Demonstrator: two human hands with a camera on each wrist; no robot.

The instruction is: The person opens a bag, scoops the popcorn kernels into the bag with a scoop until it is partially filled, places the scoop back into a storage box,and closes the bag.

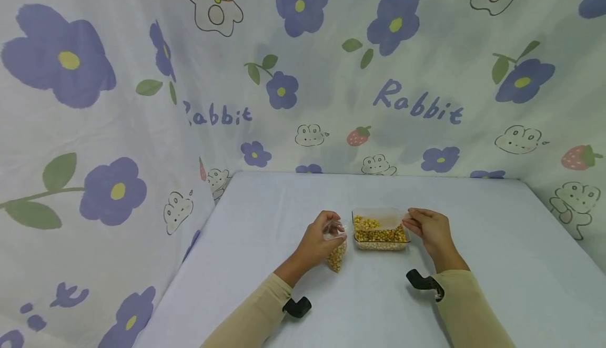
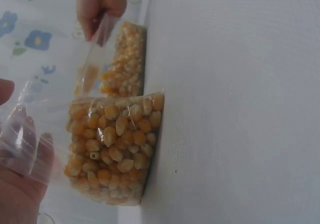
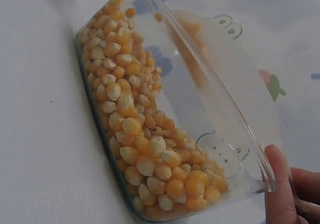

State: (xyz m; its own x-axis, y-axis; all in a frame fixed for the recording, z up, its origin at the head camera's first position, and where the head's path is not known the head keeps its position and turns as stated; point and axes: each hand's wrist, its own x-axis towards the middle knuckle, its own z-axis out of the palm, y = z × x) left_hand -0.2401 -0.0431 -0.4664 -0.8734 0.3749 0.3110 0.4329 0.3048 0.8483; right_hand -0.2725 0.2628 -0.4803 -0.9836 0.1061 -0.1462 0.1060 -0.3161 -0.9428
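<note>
My left hand (image 1: pixel 313 240) grips the upper part of a clear plastic bag of corn kernels (image 1: pixel 336 258). The filled bottom of the bag hangs low, close to the white table. In the left wrist view, loose clear film (image 2: pixel 20 139) lies across the fingers. To the right of the bag stands a clear rectangular box (image 1: pixel 381 242) partly filled with corn kernels (image 3: pixel 145 159). My right hand (image 1: pixel 433 235) pinches a thin translucent plastic sheet (image 3: pixel 245 84) at the box's right end. The sheet stands tilted along the box's far side; whether it touches the kernels I cannot tell.
A white-covered table (image 1: pixel 246 232) extends around the box, its back edge meeting a flower-and-rabbit curtain (image 1: pixel 331 74). Another curtain side (image 1: pixel 94 143) hangs at the left. Black wrist mounts (image 1: pixel 423 280) stick out from both sleeves near the tabletop.
</note>
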